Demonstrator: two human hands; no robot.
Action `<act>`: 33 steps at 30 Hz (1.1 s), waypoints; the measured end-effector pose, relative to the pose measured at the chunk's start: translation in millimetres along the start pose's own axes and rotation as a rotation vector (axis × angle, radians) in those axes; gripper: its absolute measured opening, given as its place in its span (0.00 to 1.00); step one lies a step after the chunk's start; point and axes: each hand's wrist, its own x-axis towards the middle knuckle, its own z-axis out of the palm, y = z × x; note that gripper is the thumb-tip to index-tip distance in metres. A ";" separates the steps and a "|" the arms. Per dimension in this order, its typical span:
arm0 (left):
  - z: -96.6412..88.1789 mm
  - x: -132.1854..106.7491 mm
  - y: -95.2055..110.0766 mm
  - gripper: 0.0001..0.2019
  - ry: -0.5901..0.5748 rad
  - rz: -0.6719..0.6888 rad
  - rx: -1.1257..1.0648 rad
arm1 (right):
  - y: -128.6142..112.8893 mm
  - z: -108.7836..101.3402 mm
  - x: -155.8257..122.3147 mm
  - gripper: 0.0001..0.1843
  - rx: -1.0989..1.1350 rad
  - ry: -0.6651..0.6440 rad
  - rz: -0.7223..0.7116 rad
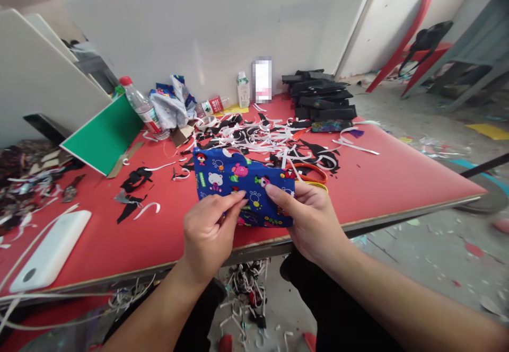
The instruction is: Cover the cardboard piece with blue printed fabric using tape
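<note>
A blue piece of fabric (222, 169) printed with cartoon animals and paw prints is held up above the front edge of the red table. My left hand (209, 230) is closed, its thumb and index finger pinched together at the lower middle of the cloth. My right hand (314, 214) grips the cloth's right end, thumb on the front face and fingers behind. Just behind the right hand, orange-handled scissors (310, 172) lie on the table, partly hidden by the cloth and hand.
White and black fabric scraps (254, 134) are heaped mid-table. Behind them are a stack of black folded pieces (318, 97), a white bottle (243, 89) and a red-capped bottle (143, 108). A green board (103, 134) leans at left, near a white power bank (51, 251). The red table (397, 166) ends at right.
</note>
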 end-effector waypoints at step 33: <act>-5.2 4.2 1.2 0.15 -0.002 0.174 0.045 | 2.1 3.0 -0.1 0.11 0.036 0.002 0.029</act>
